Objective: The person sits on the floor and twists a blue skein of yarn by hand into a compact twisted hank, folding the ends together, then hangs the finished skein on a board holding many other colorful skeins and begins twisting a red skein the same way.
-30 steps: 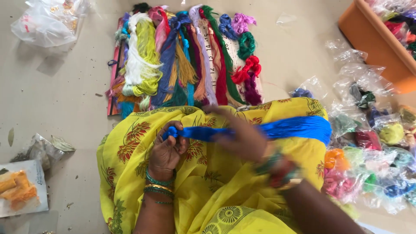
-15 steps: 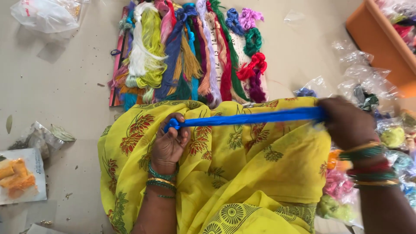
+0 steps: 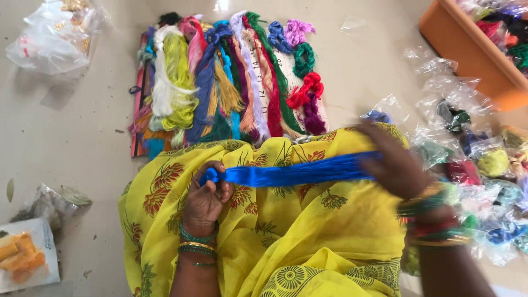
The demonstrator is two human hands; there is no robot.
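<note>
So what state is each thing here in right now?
Blue skein: stretched taut between both hands.
Left hand: closed on the skein's end.
Right hand: gripping the other end, blurred.
Yellow cloth: draped over the lap.
Orange box: open.
Coloured skeins: laid side by side.

Thread skein [image 3: 297, 173] across the lap between both hands, thread bundles [image 3: 220, 77] on the floor beyond, crate [image 3: 467, 55] far right.

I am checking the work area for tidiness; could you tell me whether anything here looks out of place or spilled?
Small clear bags of thread lie scattered loosely on the floor beside the orange bin, not inside it. The blue skein is held taut between the left hand and right hand.
</note>
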